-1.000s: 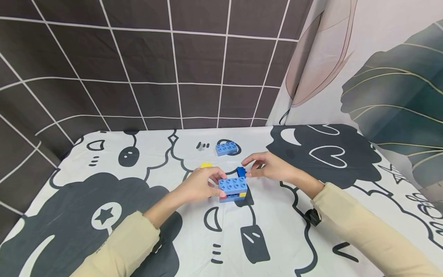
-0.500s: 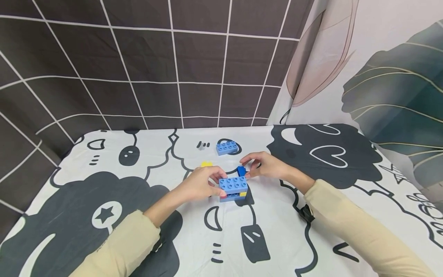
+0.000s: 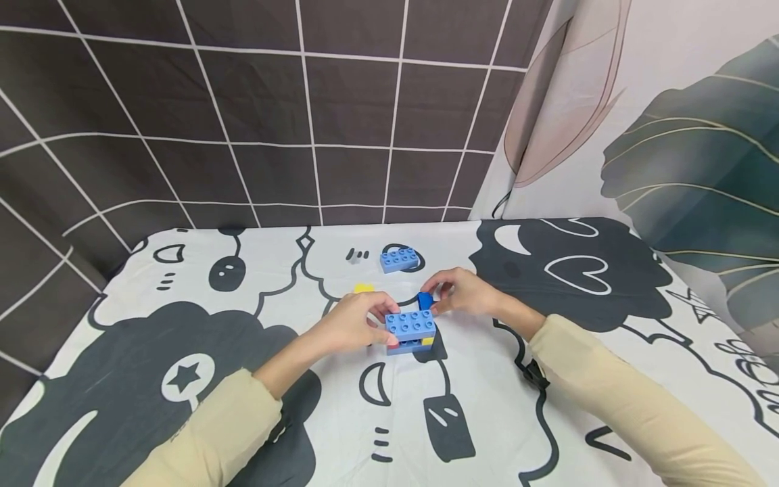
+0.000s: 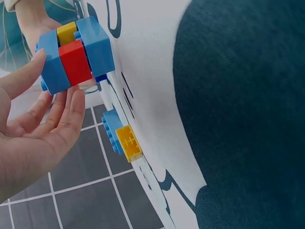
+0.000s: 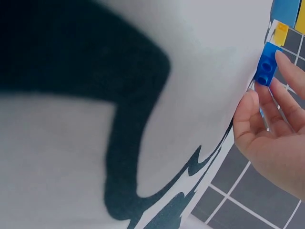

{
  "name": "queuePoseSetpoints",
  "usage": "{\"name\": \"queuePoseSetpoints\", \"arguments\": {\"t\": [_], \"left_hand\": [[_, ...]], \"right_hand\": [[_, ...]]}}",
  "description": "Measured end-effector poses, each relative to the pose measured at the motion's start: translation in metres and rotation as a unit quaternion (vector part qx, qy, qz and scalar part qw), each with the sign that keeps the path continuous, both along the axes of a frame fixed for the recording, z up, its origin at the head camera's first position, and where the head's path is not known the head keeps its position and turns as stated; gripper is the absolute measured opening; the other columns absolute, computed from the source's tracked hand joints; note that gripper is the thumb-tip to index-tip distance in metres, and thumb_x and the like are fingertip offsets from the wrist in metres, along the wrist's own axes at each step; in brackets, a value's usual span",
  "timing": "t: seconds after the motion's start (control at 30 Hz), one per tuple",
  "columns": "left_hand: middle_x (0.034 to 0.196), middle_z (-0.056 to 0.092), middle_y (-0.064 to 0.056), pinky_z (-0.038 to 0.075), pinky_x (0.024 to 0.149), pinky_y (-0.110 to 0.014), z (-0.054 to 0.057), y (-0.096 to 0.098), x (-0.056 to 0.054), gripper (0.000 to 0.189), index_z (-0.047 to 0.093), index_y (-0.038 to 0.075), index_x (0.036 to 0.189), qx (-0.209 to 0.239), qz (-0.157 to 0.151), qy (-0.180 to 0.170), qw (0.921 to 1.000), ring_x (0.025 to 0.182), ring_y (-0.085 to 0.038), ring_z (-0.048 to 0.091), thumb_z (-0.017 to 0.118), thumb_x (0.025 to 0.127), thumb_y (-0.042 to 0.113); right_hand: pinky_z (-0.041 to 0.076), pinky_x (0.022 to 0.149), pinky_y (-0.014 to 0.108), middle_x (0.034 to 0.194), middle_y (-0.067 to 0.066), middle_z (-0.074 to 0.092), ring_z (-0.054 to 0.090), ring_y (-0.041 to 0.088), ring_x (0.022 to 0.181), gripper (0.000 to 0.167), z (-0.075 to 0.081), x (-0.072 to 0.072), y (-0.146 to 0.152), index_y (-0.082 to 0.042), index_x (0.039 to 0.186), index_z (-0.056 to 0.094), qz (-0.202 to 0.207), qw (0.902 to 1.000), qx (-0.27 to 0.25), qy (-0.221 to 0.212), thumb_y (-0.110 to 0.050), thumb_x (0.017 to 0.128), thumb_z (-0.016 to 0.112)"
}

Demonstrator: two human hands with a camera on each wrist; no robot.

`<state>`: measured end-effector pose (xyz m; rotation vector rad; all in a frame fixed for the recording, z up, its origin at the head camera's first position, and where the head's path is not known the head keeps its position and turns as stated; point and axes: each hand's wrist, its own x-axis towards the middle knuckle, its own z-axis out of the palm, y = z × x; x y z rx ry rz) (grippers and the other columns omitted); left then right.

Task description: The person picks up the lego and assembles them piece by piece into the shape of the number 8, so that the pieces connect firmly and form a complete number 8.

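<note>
In the head view my left hand (image 3: pixel 353 323) grips a small stack from its left side. The stack has a light blue brick (image 3: pixel 410 325) on top and another light blue brick (image 3: pixel 408 348) at the bottom. Between them sit a red brick (image 4: pixel 75 62) and a yellow brick (image 4: pixel 66 33), side by side in the left wrist view. Just behind the stack's right end, my right hand (image 3: pixel 464 292) pinches a small dark blue brick (image 3: pixel 425 301) by its fingertips. Its studs face sideways in the right wrist view (image 5: pixel 268 66).
A loose light blue brick (image 3: pixel 399 260) lies farther back on the patterned cloth (image 3: pixel 341 433). Nearer, a yellow brick (image 4: pixel 129 143) lies behind my left hand, partly hidden in the head view. A dark gridded backdrop (image 3: pixel 255 101) rises behind the cloth.
My right forearm has swung slightly left, and the right hand has shifted a little with the dark blue brick turning slightly. The left hand and the stack stay in place.
</note>
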<state>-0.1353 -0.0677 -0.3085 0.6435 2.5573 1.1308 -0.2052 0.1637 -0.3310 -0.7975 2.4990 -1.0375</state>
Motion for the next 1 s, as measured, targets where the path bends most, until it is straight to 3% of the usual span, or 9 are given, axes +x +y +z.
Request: {"name": "queuePoseSetpoints", "arguments": {"t": [0.43,0.77,1.0], "left_hand": [[0.092,0.061,-0.003,0.049,0.078,-0.029,-0.001,0.000,0.000,0.035,0.061,0.005,0.103,0.001,0.001,0.001,1.0000,0.090,-0.018,0.058,0.077,0.073,0.013],[0.091,0.061,-0.003,0.049,0.078,-0.029,-0.002,0.000,-0.001,0.035,0.061,0.004,0.102,0.005,-0.002,0.004,1.0000,0.089,-0.018,0.058,0.077,0.073,0.012],[0.091,0.061,-0.003,0.049,0.077,-0.027,-0.002,0.000,-0.001,0.034,0.061,0.005,0.102,0.006,0.000,0.000,1.0000,0.089,-0.017,0.058,0.077,0.073,0.011]], "right_hand": [[0.041,0.059,0.023,0.079,0.002,0.058,0.050,0.017,0.070,0.031,0.008,0.010,0.007,0.003,0.100,0.063,-0.004,1.0000,0.007,-0.004,-0.007,0.073,0.075],[0.049,0.071,0.027,0.088,0.003,0.063,0.057,0.015,0.076,0.030,0.035,0.019,0.017,0.002,0.100,0.063,0.039,0.9991,-0.002,0.013,-0.008,0.074,0.074],[0.049,0.067,0.026,0.095,0.006,0.063,0.057,0.017,0.078,0.031,0.052,0.028,0.015,0.003,0.104,0.062,0.073,0.9971,-0.018,0.013,-0.006,0.076,0.072]]}}
